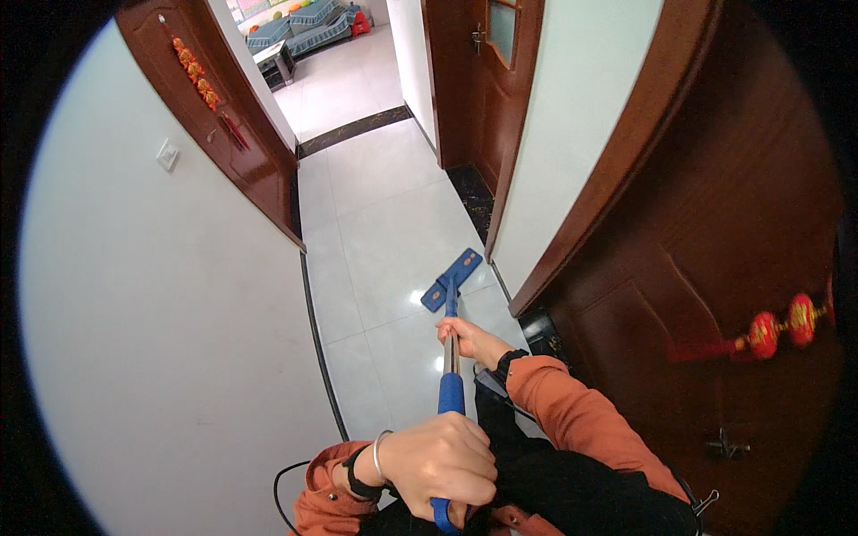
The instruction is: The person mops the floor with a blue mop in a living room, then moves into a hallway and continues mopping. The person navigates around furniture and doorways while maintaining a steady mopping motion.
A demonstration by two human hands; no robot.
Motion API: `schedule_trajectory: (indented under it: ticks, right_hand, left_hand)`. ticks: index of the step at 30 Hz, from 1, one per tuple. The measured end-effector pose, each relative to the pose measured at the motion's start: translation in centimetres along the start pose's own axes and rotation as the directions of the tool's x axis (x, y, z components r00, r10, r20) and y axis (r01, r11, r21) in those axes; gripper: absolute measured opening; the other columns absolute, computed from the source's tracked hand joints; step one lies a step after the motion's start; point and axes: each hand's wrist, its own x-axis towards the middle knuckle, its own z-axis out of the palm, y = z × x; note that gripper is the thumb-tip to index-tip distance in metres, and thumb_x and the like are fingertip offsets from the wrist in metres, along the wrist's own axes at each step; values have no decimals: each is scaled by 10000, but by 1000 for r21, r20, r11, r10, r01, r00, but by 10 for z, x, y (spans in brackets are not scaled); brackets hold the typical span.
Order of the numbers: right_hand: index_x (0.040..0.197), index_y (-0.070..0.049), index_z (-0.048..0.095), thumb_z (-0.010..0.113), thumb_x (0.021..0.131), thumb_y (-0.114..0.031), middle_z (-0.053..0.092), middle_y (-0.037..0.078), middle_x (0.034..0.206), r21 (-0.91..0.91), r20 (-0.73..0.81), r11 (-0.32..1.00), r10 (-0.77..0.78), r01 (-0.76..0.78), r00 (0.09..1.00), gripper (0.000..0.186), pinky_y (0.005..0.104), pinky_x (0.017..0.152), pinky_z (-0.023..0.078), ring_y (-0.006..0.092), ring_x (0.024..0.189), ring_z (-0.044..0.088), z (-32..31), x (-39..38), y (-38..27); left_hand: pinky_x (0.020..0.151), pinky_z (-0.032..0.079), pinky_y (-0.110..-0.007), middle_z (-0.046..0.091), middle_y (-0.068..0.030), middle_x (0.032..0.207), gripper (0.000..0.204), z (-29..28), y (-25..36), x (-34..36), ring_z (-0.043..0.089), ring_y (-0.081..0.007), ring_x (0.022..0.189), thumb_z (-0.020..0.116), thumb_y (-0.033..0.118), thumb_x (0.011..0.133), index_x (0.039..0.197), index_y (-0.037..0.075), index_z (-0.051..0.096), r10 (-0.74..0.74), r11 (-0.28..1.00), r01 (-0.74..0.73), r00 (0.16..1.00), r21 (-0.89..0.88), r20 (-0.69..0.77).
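A flat mop with a blue rectangular head point(463, 266) stands on the pale floor tiles ahead of me. Its metal pole point(450, 360) runs back toward my body and ends in a blue grip point(451, 393). Near the top of that grip, my left hand point(438, 463) is closed round the handle, with a silver bangle and a black band at the wrist. Farther down, my right hand point(463, 339) wraps round the pole, between the blue grip and the mop head. Both forearms are in orange sleeves.
A white wall point(170, 304) runs along my left. On the right are a brown door point(715, 268) with red hanging ornaments point(764, 334) and a farther door point(487, 98). A dark threshold strip point(353, 130) crosses the floor before a room with a grey-blue sofa point(317, 36).
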Motion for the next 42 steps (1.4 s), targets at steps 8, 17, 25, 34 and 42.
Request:
schedule_trajectory:
  ticks: [8, 17, 25, 34, 42]
  right_hand:
    - [639, -90, 445, 554, 816, -53, 508, 29, 538, -166, 13, 977, -134, 134, 991, 210, 271, 485, 443, 152, 463, 491, 67, 93, -168]
    - [636, -113, 442, 591, 827, -69, 495, 1, 525, -342, 27, 900, -277, 269, 961, 246, 230, 457, 410, 107, 454, 483, 136, 164, -249]
    - [642, -116, 489, 625, 803, -148, 515, 12, 538, -386, -45, 895, -260, 223, 965, 213, 275, 458, 420, 140, 475, 501, 96, 160, -229]
    - [720, -80, 459, 579, 817, -68, 480, 17, 576, -353, -84, 928, -162, 123, 983, 155, 270, 520, 464, 144, 526, 507, 39, 74, -57]
    - [781, -64, 491, 599, 833, -94, 544, 63, 788, -332, -113, 920, 180, -208, 977, 124, 328, 787, 510, 215, 838, 592, -29, -61, 197]
  left_hand:
    - [425, 344, -310, 377, -60, 532, 357, -117, -114, 4, 435, -246, 452, 535, 173, 806, 508, 65, 371, -252, 946, 296, 928, 133, -276]
    - [811, 445, -402, 574, -42, 766, 228, -186, -149, -40, 582, -225, 767, 709, 26, 594, 625, 104, 497, -472, 697, 661, 714, 277, -517]
    - [844, 486, -415, 576, -64, 788, 157, -113, -137, -57, 600, -214, 763, 705, 71, 741, 878, 52, 632, -424, 703, 680, 635, 208, -645]
    - [710, 486, -370, 572, -76, 695, 115, 25, -9, -72, 581, -216, 658, 629, -8, 736, 834, 13, 686, -316, 748, 629, 620, 214, -718]
    - [594, 529, -392, 572, -86, 681, 166, 210, 163, -83, 601, -228, 539, 663, -27, 705, 860, 13, 616, 287, 866, 272, 415, 419, -863]
